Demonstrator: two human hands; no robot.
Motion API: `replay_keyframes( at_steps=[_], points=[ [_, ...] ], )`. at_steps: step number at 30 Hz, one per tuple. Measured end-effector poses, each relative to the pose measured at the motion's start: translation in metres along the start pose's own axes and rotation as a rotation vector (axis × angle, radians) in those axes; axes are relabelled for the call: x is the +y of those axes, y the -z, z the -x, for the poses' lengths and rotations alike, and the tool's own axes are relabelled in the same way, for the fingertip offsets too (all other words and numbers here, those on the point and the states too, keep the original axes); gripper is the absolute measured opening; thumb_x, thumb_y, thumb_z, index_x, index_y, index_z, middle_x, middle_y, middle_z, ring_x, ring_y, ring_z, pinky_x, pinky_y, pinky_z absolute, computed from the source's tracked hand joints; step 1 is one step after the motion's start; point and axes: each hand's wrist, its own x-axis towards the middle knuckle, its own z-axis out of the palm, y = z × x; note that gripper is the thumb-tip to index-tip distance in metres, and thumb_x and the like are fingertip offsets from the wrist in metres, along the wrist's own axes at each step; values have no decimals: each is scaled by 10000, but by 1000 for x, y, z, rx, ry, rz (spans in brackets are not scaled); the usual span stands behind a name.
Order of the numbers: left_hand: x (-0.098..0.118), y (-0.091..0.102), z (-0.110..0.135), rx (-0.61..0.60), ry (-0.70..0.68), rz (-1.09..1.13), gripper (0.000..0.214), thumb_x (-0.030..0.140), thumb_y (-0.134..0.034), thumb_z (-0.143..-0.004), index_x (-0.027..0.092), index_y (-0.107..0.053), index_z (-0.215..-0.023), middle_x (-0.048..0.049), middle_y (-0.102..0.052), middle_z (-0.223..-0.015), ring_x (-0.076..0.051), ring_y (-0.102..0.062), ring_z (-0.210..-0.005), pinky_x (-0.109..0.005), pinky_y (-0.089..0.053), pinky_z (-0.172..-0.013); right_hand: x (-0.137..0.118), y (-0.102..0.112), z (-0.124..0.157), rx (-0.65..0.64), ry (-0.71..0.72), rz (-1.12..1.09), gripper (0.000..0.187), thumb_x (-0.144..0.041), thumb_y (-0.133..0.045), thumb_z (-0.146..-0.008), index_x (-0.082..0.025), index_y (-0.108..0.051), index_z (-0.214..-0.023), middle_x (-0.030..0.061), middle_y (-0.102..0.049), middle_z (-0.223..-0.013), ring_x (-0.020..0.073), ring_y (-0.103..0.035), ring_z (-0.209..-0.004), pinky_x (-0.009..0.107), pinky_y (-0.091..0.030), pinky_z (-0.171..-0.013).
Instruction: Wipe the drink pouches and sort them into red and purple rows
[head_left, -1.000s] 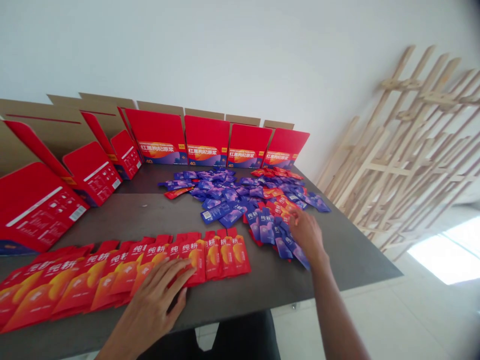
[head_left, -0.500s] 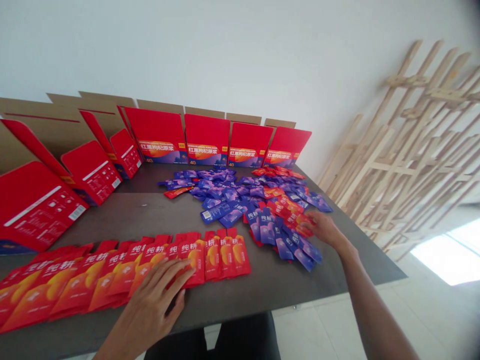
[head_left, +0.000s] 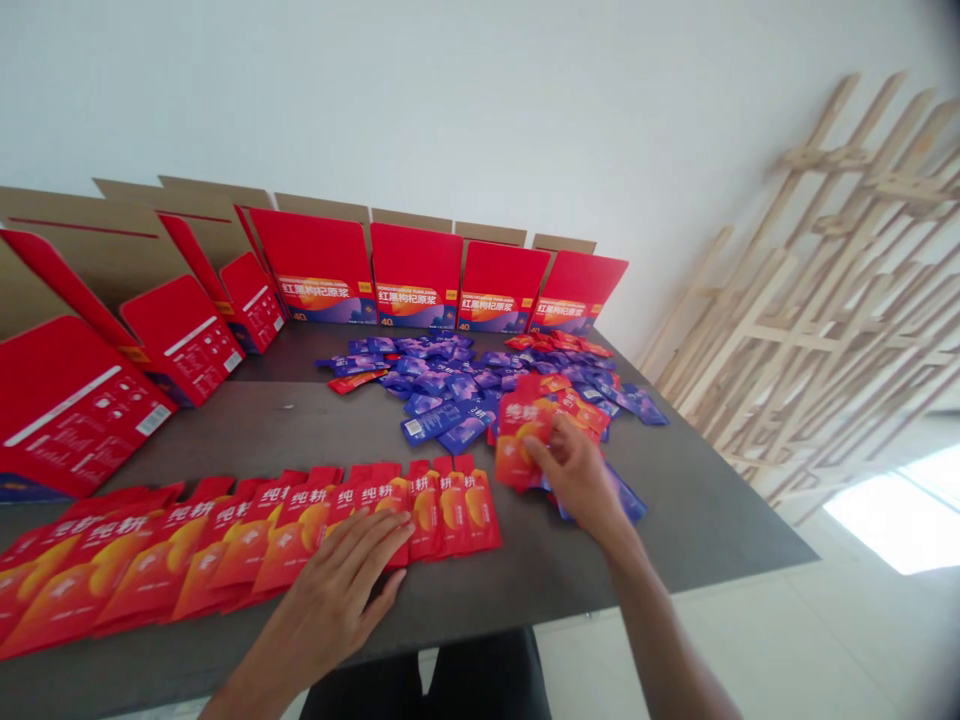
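Note:
My right hand (head_left: 576, 474) is closed on a red-orange sachet (head_left: 519, 438), lifted face-up just above the near edge of a loose heap of purple and red sachets (head_left: 480, 385). My left hand (head_left: 346, 580) lies flat with fingers spread on a neat overlapping row of red sachets (head_left: 225, 545) along the near side of the dark table (head_left: 697, 510). The held sachet hangs right of the row's right end.
Several open red cartons (head_left: 416, 280) with raised lids stand along the table's back edge, and more (head_left: 71, 405) line the left side. A stack of wooden lattice frames (head_left: 832, 280) leans on the white wall at the right. The table's right edge drops to a tiled floor.
My right hand went to the right edge of the heap, took a red sachet, and brought it back left and up. My left hand stayed on the row.

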Motion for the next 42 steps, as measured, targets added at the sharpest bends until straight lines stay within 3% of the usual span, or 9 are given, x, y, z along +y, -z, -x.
replay_keyframes(
  at_steps=[3,7,14,18,22,25,29,33,42],
  points=[
    [3,0,2,46,66,18,408,226,-601,-1017,135,-569,-1414,-132,-704,-1335,-261,-627,-1293,-409,-466,-1152,-20,-59,13,-280,-86,-189,333,-435,-665,-908,-246,-552,-1157,7,-757,-885,195,-727,-726,306,-565,-629],
    [7,4,5,82,92,30,412,190,-630,-997,142,-570,-1402,-155,-676,-1351,-285,-605,-1315,-427,-491,-1125,-36,-100,19,-375,-160,-71,424,-276,-707,-860,-226,-522,-1238,-57,-670,-753,184,-689,-706,321,-552,-716],
    [3,1,-2,2,2,26,400,172,-580,-998,171,-622,-1396,-88,-696,-1356,-250,-585,-1325,-411,-339,-1252,-45,-119,31,-356,-20,320,553,-294,-581,-974,-178,-446,-1498,107,-755,-1040,285,-736,-992,410,-542,-890],
    [2,-2,-1,-3,-5,46,385,159,-576,-996,185,-648,-1374,-63,-721,-1313,-233,-602,-1287,-410,-308,-1268,-46,-116,33,-474,152,602,412,-366,-496,-1032,-161,-616,-1368,164,-783,-1034,343,-755,-985,460,-539,-875],
    [1,-4,2,-9,4,63,360,146,-585,-994,209,-673,-1337,-48,-721,-1320,-232,-601,-1297,-403,-358,-1234,-40,-94,23,-435,204,677,316,-429,-511,-1034,-259,-731,-1185,92,-805,-972,307,-768,-903,393,-540,-784],
    [1,-5,2,-18,17,74,372,146,-583,-996,219,-672,-1350,-46,-721,-1327,-223,-611,-1296,-393,-393,-1215,-24,-55,-3,-302,126,696,333,-475,-458,-1058,-332,-757,-1096,31,-792,-894,257,-757,-840,344,-520,-706],
    [2,-4,1,-5,42,81,368,154,-575,-1002,231,-675,-1348,-42,-729,-1319,-212,-624,-1288,-380,-430,-1200,16,19,-57,-38,-59,833,432,-389,-362,-1077,-246,-739,-1232,128,-770,-1156,301,-722,-1046,395,-522,-843],
    [3,-4,3,6,51,78,366,173,-583,-1001,234,-675,-1349,-46,-731,-1318,-220,-631,-1282,-390,-450,-1188,65,73,-98,-22,-218,961,383,-282,-512,-995,-123,-712,-1280,232,-720,-1261,360,-661,-1213,435,-495,-972],
    [4,-2,0,-18,48,88,365,147,-593,-987,211,-675,-1337,-60,-730,-1309,-228,-634,-1262,-409,-444,-1183,109,84,-116,-35,-251,987,495,-462,-639,-966,-85,-679,-1285,239,-739,-1202,350,-699,-1130,408,-489,-945]
  ],
)
